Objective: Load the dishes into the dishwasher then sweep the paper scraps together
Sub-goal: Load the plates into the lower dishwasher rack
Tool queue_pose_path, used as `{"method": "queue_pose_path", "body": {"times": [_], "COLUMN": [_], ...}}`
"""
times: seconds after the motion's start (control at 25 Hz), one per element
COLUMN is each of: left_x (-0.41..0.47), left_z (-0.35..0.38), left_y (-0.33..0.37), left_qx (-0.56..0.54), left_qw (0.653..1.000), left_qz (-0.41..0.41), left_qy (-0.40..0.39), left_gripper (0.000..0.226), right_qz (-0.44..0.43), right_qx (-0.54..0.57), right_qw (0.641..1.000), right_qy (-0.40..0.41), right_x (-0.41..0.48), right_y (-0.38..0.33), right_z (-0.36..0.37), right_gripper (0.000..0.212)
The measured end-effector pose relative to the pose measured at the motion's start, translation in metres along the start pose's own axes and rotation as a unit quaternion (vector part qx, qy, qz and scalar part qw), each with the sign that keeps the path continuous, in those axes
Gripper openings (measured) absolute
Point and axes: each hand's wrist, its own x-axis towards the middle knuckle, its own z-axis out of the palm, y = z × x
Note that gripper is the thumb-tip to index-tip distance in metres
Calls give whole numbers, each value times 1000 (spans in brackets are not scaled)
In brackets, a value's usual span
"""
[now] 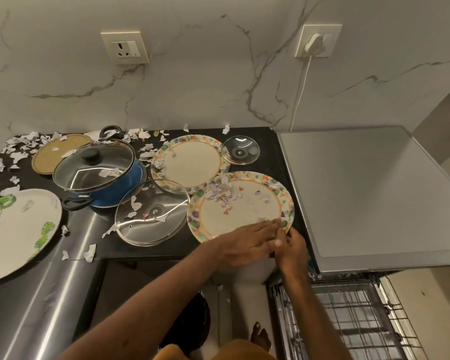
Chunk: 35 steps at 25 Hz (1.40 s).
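Observation:
A floral-rimmed plate [244, 211] lies at the counter's front edge with paper scraps [224, 193] on it. My left hand [247, 241] lies flat over its near rim, fingers pointing right, thumb hidden. My right hand [291, 245] pinches the same rim at its near right. A second floral plate [192, 162] sits behind it, touching. The open dishwasher rack [348, 320] is below right. More scraps [21, 146] are scattered at the back left.
A blue pot [130, 183] with a glass lid stands left of centre. A loose large glass lid [151, 216] and a small one [240, 150] lie near the plates. At far left lie a green-leaf plate [16, 229] and a tan round mat [52, 154]. The steel dishwasher top [361, 190] lies right.

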Motion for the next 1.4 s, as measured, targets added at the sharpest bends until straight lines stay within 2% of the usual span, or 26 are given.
{"method": "queue_pose_path", "body": {"times": [0.08,0.24,0.36,0.44,0.52,0.64,0.72,0.8,0.92,1.0,1.04,1.12,1.24,1.32,1.4], "left_x": [18,34,38,32,21,1,0,4,8,10,11,9,-7,-25,-38], "left_z": [-4,-35,-71,-96,-121,-140,-133,-111,-76,-65,-65,-72,-91,-104,-113], "left_y": [-4,-28,-58,-85,-116,-145,-141,-114,-65,-49,-51,-72,-118,-147,-164], "left_qx": [53,156,192,194,205,132,117,107,114,127,120,113,130,127,65], "left_qw": [999,986,980,980,969,932,911,927,974,986,989,991,979,948,912], "left_qz": [6,61,44,-14,-117,-308,-360,-313,-114,1,28,28,-96,-222,-335], "left_qy": [-9,3,11,34,71,137,165,178,158,111,85,70,128,191,227], "left_gripper": [79,64,59,61,70,80,84,82,68,59,56,57,68,73,80], "right_qz": [-8,14,11,-2,-10,-12,-4,8,10,-7,-16,-23,-39,-53,-62], "right_qx": [34,97,108,108,104,91,96,104,102,89,82,84,83,78,72], "right_qw": [999,995,994,994,994,996,995,994,995,996,996,996,995,995,995], "right_qy": [-7,18,28,27,11,-8,-8,-10,-19,-30,-35,-38,-42,-44,-35], "right_x": [-8,-16,-21,-28,-33,-38,-40,-41,-45,-48,-50,-55,-62,-64,-63], "right_y": [-15,-32,-38,-43,-47,-50,-54,-58,-63,-66,-66,-65,-62,-63,-62], "right_z": [-2,-4,-8,-12,-12,-5,2,9,24,31,34,36,37,38,39], "right_gripper": [18,19,21,21,20,18,17,16,15,17,17,16,17,17,17]}}
